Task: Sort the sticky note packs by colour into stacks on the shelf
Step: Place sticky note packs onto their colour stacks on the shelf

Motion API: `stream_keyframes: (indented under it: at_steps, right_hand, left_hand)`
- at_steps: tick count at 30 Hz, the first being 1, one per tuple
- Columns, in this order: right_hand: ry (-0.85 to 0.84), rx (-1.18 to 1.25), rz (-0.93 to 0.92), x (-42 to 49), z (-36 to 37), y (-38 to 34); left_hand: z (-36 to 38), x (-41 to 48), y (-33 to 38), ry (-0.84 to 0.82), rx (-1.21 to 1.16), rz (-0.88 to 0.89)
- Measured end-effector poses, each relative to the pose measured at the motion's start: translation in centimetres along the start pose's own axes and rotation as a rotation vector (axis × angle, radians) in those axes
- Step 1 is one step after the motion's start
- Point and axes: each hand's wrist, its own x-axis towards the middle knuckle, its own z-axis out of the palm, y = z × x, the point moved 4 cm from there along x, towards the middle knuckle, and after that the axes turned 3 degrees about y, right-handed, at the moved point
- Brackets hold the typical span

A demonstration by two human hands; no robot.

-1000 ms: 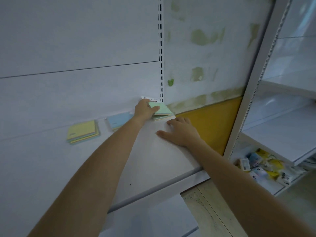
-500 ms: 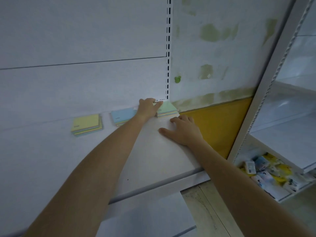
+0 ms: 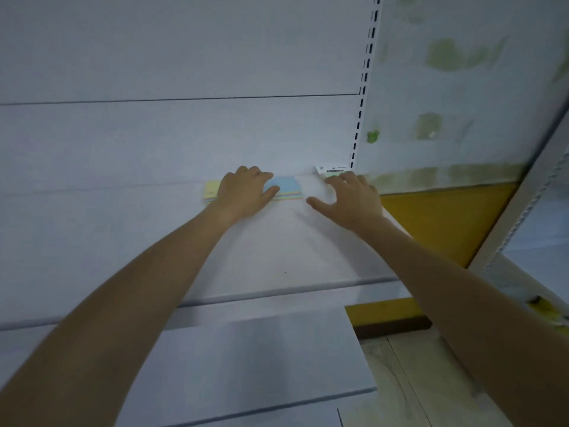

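Blue pack (image 3: 288, 186) is lying mid-frame at the back of the shelf (image 3: 277, 257), w/ yellow pack (image 3: 211, 191) just beside it on the left. Both are showing edges of other colours underneath, so sorting prob. isn't finished. Left grip (image 3: 244, 192) is lying palm-down across the two, thumb resting on the blue top, fingers loose, pinching nothing as far as I can tell. Right of centre, green pack (image 3: 331, 171) w/ a white label is sitting against the back panel by the slotted upright (image 3: 363, 97). Right grip (image 3: 351, 198) is spreading wide, fingertips at its front edge, thumb out, holding nothing. Step in hand, I'm judging: steadying the stacks & reaching for the green one. Next move is calling for fingers closing round its edges, then lifting it clear w/o dragging neighbours.
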Motion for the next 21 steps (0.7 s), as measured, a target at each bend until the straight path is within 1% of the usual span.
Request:
stream_keyframes:
  at_steps: [4,8,13,15,21]
  right_hand:
    - [-0.024,-0.025,-0.161,-0.5,-0.7,-6.9]
    - [-0.057,-0.057,-0.285,-2.1,-0.2,-15.8]
    - [-0.077,0.024,-0.355,-5.1,1.4,-28.3]
    - [-0.099,0.060,-0.391,-6.3,2.5,-34.0]
    - [-0.191,0.161,-0.501,-8.8,5.7,-47.7]
  left_hand:
    - [-2.8,-4.1,-6.0,0.030,0.069,-0.017]
    - [-6.3,-9.6,-14.0,0.045,0.106,-0.075]
    - [-10.1,-17.8,-25.4,0.054,0.162,-0.180]
    - [-11.7,-21.4,-30.1,0.081,0.179,-0.242]
    - [-14.4,-29.1,-40.9,0.129,0.141,-0.391]
